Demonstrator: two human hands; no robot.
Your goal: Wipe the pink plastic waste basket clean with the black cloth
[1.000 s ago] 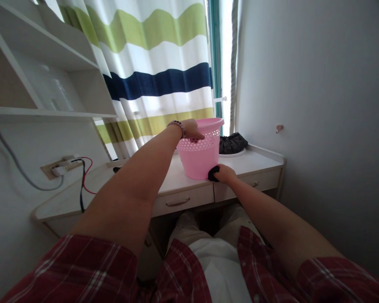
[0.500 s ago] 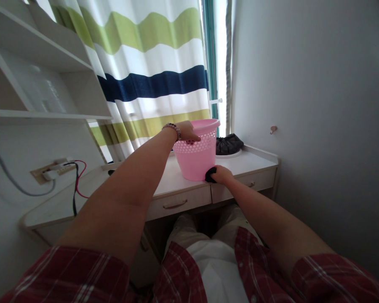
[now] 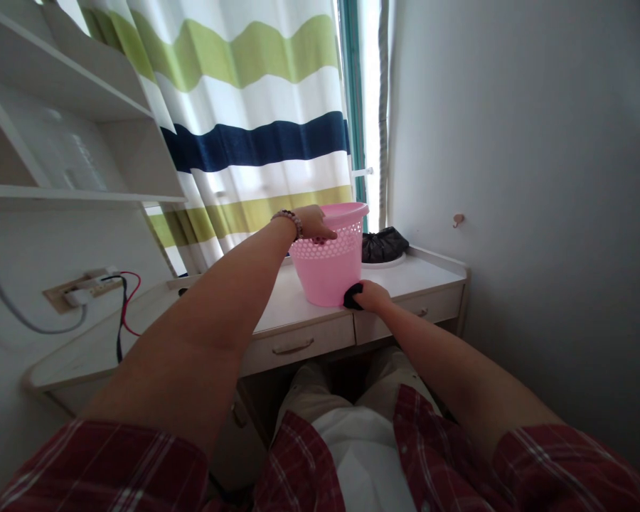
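A pink plastic basket (image 3: pixel 328 263) with a perforated upper band and a solid lower half stands upright near the desk's front edge. The left hand (image 3: pixel 313 222) clasps its rim; the right hand (image 3: pixel 372 295) presses a dark cloth (image 3: pixel 351 295), bunched in closed fingers, against its base. The white desk (image 3: pixel 293 302) has two drawers. A striped curtain (image 3: pixel 245 135) hangs behind, shelves (image 3: pixel 58 142) left, a black bag (image 3: pixel 382 244) beside the bare wall.

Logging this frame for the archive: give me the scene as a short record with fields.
Place: white desk by a striped curtain
Left hand: grips the rim of the pink basket
Right hand: holds a black cloth against the basket's base
Behind basket: black bag
Left wall: socket with cables
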